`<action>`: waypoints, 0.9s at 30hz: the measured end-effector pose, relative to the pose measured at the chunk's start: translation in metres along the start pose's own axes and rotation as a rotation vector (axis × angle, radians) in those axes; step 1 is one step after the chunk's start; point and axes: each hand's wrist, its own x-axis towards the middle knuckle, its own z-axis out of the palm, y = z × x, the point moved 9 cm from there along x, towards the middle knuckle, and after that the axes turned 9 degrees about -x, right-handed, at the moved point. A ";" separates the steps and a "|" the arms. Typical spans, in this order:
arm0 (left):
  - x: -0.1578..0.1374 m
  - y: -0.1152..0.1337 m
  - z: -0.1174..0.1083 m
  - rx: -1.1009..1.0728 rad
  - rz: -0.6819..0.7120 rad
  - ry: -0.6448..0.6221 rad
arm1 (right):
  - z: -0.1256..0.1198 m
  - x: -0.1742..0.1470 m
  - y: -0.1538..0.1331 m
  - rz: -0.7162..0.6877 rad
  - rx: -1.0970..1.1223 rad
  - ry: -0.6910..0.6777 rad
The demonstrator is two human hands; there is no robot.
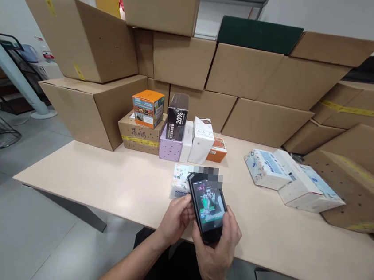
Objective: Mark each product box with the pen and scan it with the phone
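A black smartphone (209, 209) is held up over the table's near edge, its screen lit and showing a clock over a picture. My right hand (216, 250) grips its lower end, thumb on the left edge and fingers round the right edge. Curled against the phone's left side is my left hand (177, 217); some of its fingers are hidden behind the phone. Just beyond the phone lies a white tissue pack (180, 181) with a floral print, partly covered by it. A pixelated patch blurs the area at the phone's top.
Small boxes stand behind: an orange box (148, 109) on a brown carton (140, 136), a black box (177, 116) on a lilac box (170, 147), and a white box (202, 141). Tissue packs (267, 168) lie right. Large cardboard boxes (247, 73) wall the table (118, 186).
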 end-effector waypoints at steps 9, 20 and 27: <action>-0.001 -0.001 -0.004 0.154 0.030 -0.057 | -0.033 0.020 0.043 0.093 -0.215 0.061; -0.024 0.033 0.009 0.567 0.438 -0.143 | -0.027 0.006 0.136 0.159 -0.551 -0.178; -0.050 0.105 0.025 1.012 1.016 -0.068 | -0.015 0.002 0.149 0.227 -0.540 -0.273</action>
